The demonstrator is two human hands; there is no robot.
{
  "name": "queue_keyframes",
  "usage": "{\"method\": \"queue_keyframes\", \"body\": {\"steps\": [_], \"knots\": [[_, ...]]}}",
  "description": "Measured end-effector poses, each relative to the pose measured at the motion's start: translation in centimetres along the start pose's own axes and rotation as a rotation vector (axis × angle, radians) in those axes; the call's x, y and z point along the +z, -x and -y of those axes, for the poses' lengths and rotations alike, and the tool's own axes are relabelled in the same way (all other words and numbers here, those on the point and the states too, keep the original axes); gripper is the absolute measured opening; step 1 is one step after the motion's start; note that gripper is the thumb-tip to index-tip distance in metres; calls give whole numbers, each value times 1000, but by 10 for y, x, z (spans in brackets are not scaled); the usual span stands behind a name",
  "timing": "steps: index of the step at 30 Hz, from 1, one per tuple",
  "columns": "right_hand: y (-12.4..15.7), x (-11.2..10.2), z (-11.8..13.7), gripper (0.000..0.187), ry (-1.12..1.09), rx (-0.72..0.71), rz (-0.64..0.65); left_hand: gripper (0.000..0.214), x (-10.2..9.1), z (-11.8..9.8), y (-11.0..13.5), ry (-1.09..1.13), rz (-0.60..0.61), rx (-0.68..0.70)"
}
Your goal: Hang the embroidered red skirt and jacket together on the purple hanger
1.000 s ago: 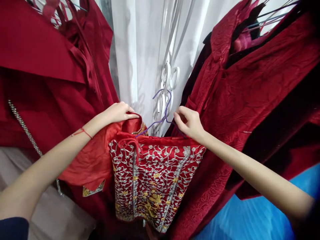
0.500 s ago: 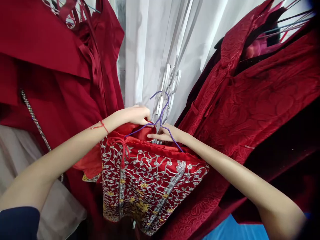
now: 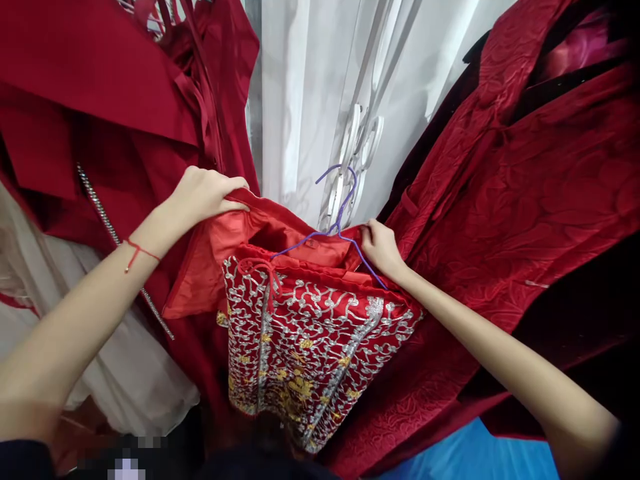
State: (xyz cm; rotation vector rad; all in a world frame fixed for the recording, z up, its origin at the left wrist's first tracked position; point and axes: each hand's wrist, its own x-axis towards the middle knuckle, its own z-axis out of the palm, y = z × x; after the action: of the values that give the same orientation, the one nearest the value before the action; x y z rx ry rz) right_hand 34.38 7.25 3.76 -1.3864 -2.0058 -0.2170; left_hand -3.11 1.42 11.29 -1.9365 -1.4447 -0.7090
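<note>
A red strapless bodice [image 3: 310, 333] with silver and gold embroidery hangs on a thin purple hanger [image 3: 345, 213]. Its smooth red satin lining [image 3: 280, 227] shows behind the front, spread between my hands. My left hand [image 3: 205, 193], wearing a thin red string bracelet, pinches the top edge of that lining on the left. On the right, my right hand [image 3: 381, 248] grips the edge beside the hanger's arm; its fingertips are partly hidden. A red tie [image 3: 260, 270] is knotted in a bow at the bodice's upper left. The hanger's hook is at a white handle.
Dark red dresses [image 3: 140, 113] hang on the left, above pale fabric [image 3: 155, 380]. At the right hangs a red patterned garment [image 3: 565, 200]. White panels with handles [image 3: 370, 150] stand behind. Blue material [image 3: 475, 453] lies at the lower right.
My hands have moved apart from near the hanger's middle, left hand leftward and right hand rightward. The satin back edge is now stretched open between them.
</note>
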Motion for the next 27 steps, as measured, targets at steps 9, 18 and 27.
{"method": "queue_keyframes", "body": {"steps": [9, 18, 27], "knots": [[19, -22, -24, 37, 287, -237, -140, 40, 22, 17, 91, 150, -48, -151], [30, -19, -19, 37, 200, -184, -235, 50, -63, -83, 104, -23, 116, 41], [36, -12, -17, 35, 15, -162, -251, 22, -43, -159, 123, 447, 544, 61]]}}
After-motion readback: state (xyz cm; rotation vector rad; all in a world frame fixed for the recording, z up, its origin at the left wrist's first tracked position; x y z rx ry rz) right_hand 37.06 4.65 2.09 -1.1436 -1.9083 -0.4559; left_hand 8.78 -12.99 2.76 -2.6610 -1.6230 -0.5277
